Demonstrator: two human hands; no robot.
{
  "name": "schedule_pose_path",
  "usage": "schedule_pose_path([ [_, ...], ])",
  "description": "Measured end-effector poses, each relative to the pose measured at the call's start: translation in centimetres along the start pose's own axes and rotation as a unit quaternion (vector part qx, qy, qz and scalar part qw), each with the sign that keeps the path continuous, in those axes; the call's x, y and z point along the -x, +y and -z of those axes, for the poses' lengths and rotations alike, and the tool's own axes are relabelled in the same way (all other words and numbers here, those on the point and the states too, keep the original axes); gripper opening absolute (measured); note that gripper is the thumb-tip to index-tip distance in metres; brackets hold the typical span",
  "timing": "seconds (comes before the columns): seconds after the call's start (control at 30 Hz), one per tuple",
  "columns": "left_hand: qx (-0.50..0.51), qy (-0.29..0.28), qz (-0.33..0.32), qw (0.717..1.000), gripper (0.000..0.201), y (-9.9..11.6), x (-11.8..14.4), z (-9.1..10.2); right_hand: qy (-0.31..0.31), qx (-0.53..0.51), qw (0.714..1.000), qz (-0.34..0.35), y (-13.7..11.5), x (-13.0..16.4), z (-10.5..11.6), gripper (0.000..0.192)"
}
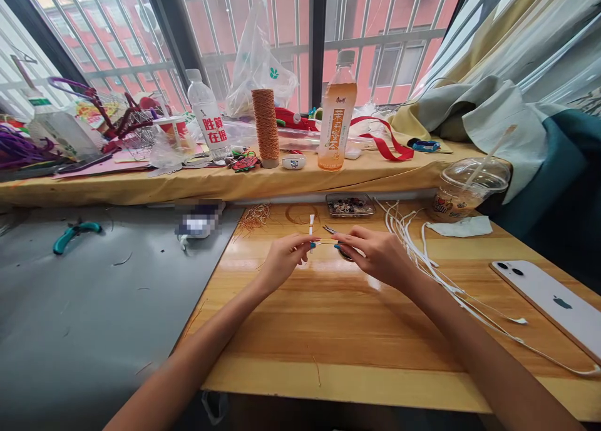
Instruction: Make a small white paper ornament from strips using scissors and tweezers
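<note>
Wooden table (pixel 357 337), near: both forearms are reaching forward over it. Left hand (pixel 282 259) is pinching a short white stick (pixel 310 226), standing upright between its closed fingertips; right hand (pixel 375 253) is pinching a thin gold thread (pixel 323 241) running across to the stick. White phone (pixel 549 303) is lying near right, loose white cords (pixel 422 249) trailing beside it. Teal pliers (pixel 75 233) are lying far left on the grey mat (pixel 84 306). Farther: small tray (pixel 350 204), lidded cup (pixel 464 190). On the far sill: thread spool (pixel 266 127), orange drink bottle (pixel 337 121), clear water bottle (pixel 207 115).
</note>
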State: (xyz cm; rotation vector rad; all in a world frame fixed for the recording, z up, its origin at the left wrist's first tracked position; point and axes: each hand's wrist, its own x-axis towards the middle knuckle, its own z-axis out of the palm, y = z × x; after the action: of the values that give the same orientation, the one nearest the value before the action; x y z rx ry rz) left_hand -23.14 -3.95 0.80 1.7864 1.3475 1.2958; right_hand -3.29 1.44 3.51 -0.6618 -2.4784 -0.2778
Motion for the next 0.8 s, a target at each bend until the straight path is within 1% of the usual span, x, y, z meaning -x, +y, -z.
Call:
schedule_pose_path([
  [0.1,0.02,0.02,0.011,1.0,0.023,-0.17,-0.07,0.02,0.017,0.008,1.0,0.005,0.26,0.07,0.24,0.024],
  [0.23,0.027,0.039,0.013,0.999,0.021,-0.12,-0.14,0.08,0.024,0.006,1.0,0.01,0.4,0.07,0.3,0.024],
  [0.47,-0.006,0.025,-0.028,0.999,0.022,0.41,0.02,0.17,0.021,-0.018,0.999,0.035,0.02,-0.02,0.08,0.024],
  [0.6,-0.008,0.022,-0.027,0.999,0.022,0.43,0.04,0.12,0.027,-0.016,0.998,0.055,0.02,0.01,0.09,0.022],
  [0.8,0.009,0.017,-0.014,1.0,0.021,0.19,-0.06,0.09,0.032,0.017,0.996,0.077,0.03,0.0,0.26,0.023],
])
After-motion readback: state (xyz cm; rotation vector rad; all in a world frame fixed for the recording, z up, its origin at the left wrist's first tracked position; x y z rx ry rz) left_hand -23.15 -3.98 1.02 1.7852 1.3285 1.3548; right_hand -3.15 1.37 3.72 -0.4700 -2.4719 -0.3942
